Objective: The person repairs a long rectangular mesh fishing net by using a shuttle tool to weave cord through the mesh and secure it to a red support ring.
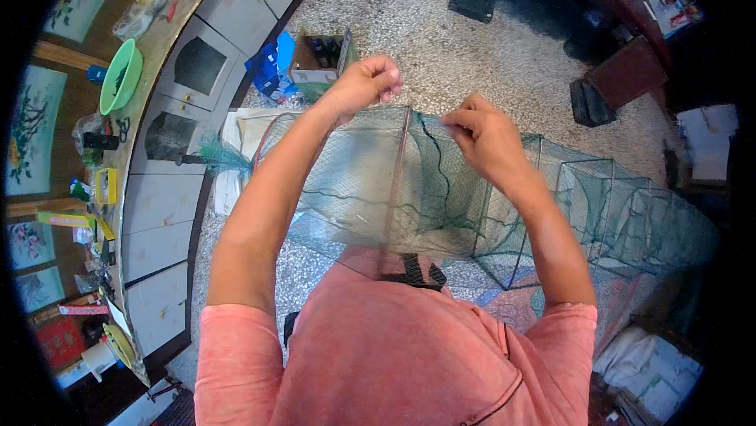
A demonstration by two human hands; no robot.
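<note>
A long green mesh fish trap [492,205] with several thin rectangular frames stretches across in front of me, from the left cabinets toward the far right. Above its far edge, my left hand [370,86] is raised with fingers curled and thumb and fingertips together. My right hand [484,136] pinches just over the netting, right of a brownish frame bar [398,166]. Whatever either pinch holds is too fine to make out. A dark green cord [437,150] runs down the mesh between that bar and my right hand. Bunched green netting [220,152] forms the trap's left end.
A cardboard box [315,64] with dark bottles stands beyond my left hand, beside a blue plastic bag [272,68]. White cabinets [161,225] line the left; their counter carries a green basin [122,75] and clutter. Dark boxes [591,103] sit at the right on the speckled floor [409,20].
</note>
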